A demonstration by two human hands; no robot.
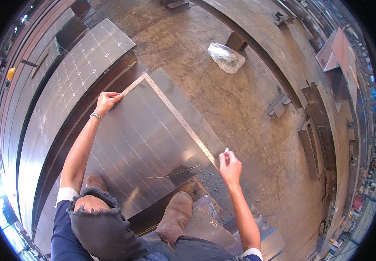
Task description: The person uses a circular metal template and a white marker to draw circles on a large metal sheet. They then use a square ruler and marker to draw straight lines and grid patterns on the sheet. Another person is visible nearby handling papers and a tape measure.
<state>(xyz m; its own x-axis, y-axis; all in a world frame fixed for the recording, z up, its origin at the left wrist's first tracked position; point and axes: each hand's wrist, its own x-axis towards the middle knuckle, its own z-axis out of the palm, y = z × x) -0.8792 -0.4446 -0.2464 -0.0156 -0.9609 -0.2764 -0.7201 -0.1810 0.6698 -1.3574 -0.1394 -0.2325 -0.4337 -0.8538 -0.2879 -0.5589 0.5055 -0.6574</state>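
An L-shaped steel framing square (176,112) lies on a grey metal plate (129,135) marked with several pale parallel lines. My left hand (107,102) pinches the end of the square's short arm, at the plate's left edge. Near the end of the long arm, by the plate's right edge, my right hand (230,168) is closed on a small white stick of chalk (226,150). Its fingertips are close to the square; whether they touch it I cannot tell.
To the left, a long beam (90,56) bears a chalked grid with small circles. A clear plastic bag (226,58) sits on the concrete floor. Metal offcuts (279,106) and beams (318,108) lie at the right. My boot (175,215) rests near the plate's lower edge.
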